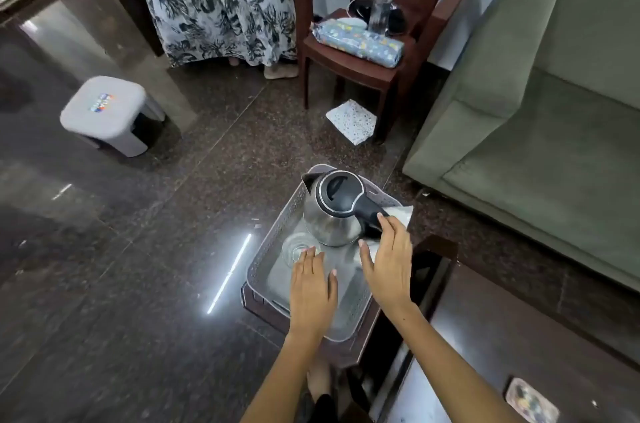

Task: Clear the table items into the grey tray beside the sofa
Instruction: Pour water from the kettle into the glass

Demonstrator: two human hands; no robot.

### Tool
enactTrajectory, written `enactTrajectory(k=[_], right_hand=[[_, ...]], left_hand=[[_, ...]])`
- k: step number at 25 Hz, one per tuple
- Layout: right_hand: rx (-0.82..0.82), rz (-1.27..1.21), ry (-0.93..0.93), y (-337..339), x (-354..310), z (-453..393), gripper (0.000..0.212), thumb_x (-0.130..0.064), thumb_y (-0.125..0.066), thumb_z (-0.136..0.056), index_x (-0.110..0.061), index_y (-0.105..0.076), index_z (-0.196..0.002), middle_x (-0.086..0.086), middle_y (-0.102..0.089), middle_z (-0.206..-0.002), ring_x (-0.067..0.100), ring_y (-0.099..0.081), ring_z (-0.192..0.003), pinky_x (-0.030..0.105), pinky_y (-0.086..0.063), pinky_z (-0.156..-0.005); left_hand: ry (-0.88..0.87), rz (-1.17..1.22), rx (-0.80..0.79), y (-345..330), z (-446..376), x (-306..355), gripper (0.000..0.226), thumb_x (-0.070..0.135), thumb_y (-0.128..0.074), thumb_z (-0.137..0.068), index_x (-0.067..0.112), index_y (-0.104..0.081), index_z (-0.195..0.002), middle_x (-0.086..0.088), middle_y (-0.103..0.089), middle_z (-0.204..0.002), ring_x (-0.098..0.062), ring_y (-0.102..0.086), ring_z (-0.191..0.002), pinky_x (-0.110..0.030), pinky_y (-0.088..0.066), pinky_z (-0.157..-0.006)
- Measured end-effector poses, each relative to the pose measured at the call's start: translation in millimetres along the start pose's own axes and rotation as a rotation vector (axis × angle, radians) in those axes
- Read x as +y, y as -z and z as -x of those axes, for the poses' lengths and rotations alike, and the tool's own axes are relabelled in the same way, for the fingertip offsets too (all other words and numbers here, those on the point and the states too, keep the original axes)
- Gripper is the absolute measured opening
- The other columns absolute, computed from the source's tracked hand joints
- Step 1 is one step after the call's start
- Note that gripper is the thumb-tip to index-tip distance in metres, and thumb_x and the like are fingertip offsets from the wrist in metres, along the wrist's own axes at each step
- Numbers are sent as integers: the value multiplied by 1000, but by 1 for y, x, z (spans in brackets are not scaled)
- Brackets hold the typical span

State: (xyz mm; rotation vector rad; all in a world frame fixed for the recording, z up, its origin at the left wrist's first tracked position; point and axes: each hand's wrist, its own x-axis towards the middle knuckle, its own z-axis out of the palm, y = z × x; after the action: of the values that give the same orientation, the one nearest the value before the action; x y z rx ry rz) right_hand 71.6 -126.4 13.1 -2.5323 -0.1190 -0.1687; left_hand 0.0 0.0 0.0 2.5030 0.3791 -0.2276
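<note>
Kettle stands in grey tray, glass just left of it. Both hands open: right hand fingertips at kettle handle, left hand nr glass. Risk: knocking glass over.

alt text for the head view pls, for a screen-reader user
Both hands, the left hand and right hand, hover open over a grey tray holding a steel kettle, a glass and a white cloth. The tray sits on a dark stool beside a green sofa.
</note>
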Motion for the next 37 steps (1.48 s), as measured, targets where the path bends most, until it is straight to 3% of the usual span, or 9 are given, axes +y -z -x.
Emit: enactTrajectory(k=[4, 7, 10, 14, 19, 21, 26, 28, 37], right_hand=[[-31, -8, -82, -5, 7, -26, 52, -19, -69, -79, -8, -47, -125, 13, -55, -120, 30, -52, -111, 39, -44, -90], [-221, -60, -208, -6, 16, -57, 31, -20, -73, -69, -8, -59, -95, 11, -67, -81, 33, -62, -79, 34, -43, -62], [-398, -164, -207, -5, 29, -77, 29, -24, -77, -60, -4, -56, -64, 0, -48, -51, 19, -48, -51, 32, -35, -54], [-418, -298, -266, -12, 37, -79, 33, -20, -81, -59, 2, -57, -62, 4, -44, -53, 12, -40, -52, 29, -32, -53], [-375, -377, -304, -18, 38, -76, 39, -19, -80, -56, -8, -44, -48, 2, -36, -49, 12, -32, -49, 30, -28, -51], [-377, -371, -302, -17, 36, -77, 42, -19, -81, -56, -17, -40, -45, -1, -34, -48, 10, -30, -47, 29, -27, -50], [-321, -331, -304, -18, 26, -70, 37, -21, -77, -55, -18, -43, -43, 5, -38, -43, 8, -33, -44, 30, -30, -46], [-248, -316, -316, -22, 16, -59, 45, -16, -77, -55, -22, -34, -41, -3, -30, -41, 7, -26, -43, 27, -28, -43], [-143, -336, -281, 2, -22, -34, 50, -23, -73, -52, -23, -24, -41, -5, -21, -35, 11, -24, -37, 17, -20, -38]], left_hand=[[38, -6, -6, -1, -10, -20, 46, 28, -40, -97, 7, -38, -139, -12, -34, -152, -22, -24, -145, -33, -13, -120], [27, -10, 34, -3, -16, -31, 47, 26, -44, -96, 6, -40, -138, -11, -32, -153, -24, -23, -144, -32, -14, -119], [37, 10, 83, 0, -21, -41, 53, 26, -51, -93, 5, -36, -139, -11, -26, -155, -27, -20, -145, -33, -15, -118], [104, 8, 0, 2, -32, -49, 83, 33, -64, -86, 1, -18, -147, -15, -17, -157, -30, -13, -146, -31, -8, -118], [204, 104, -106, -5, -44, -55, 99, 28, -74, -79, 1, -8, -148, -20, -17, -155, -34, -15, -143, -40, -21, -118], [227, 147, -88, -8, -50, -56, 104, 25, -79, -74, 3, -10, -148, -20, -23, -152, -34, -21, -141, -41, -26, -115], [236, 229, -37, -11, -65, -61, 99, 21, -88, -58, 7, -31, -138, -15, -45, -134, -32, -43, -124, -43, -43, -100], [218, 217, -23, -10, -64, -65, 96, 21, -87, -56, 7, -34, -135, -15, -49, -129, -32, -50, -117, -41, -47, -94], [94, 268, 88, 18, -21, -75, 91, 26, -85, -50, 15, -42, -130, -4, -59, -115, -20, -56, -100, -26, -41, -79]])
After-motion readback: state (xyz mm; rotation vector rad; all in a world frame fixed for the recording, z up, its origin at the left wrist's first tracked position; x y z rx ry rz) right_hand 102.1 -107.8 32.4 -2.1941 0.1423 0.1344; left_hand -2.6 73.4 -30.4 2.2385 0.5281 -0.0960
